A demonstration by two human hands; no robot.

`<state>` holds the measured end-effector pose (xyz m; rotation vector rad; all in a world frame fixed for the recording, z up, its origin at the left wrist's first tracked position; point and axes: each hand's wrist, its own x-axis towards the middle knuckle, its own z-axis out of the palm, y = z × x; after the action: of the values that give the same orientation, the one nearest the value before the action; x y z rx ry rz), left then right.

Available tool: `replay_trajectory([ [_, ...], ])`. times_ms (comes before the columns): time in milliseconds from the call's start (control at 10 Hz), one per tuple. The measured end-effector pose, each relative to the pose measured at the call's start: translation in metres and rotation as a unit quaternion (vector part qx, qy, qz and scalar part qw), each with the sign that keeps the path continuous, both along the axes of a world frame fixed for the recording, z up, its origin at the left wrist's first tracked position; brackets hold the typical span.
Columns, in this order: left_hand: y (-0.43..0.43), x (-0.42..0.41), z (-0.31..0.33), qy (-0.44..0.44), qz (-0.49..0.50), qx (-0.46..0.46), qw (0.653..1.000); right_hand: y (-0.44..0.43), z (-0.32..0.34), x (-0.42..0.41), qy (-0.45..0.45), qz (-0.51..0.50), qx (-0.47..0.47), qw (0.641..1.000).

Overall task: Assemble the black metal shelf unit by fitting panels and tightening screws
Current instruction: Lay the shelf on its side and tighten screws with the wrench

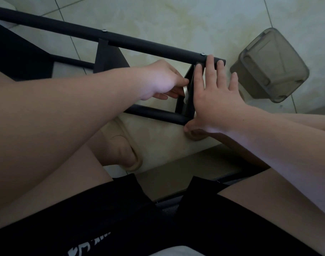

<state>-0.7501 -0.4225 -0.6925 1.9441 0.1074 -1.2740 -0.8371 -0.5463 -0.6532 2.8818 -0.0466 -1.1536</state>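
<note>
Spread right hand (213,97) braces the stiff black metal shelf panel (191,100), likely best gripped by its tubes (139,44); left hand (163,80) pinches a silver piece (185,89).

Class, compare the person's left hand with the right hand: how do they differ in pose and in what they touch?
The left hand has curled fingers; the right hand has straight, spread ones. The left hand pinches a small silvery metal piece; the right hand lies flat against the black metal end panel. Both work at that panel.
</note>
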Motion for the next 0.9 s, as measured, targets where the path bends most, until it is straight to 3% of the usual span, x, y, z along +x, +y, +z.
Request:
replay_trajectory([
  [900,0.0014,-0.0034,0.0014,0.059,0.007,0.013,0.998,0.0007,0.0019,0.0001,0.002,0.0,0.001,1.0],
])
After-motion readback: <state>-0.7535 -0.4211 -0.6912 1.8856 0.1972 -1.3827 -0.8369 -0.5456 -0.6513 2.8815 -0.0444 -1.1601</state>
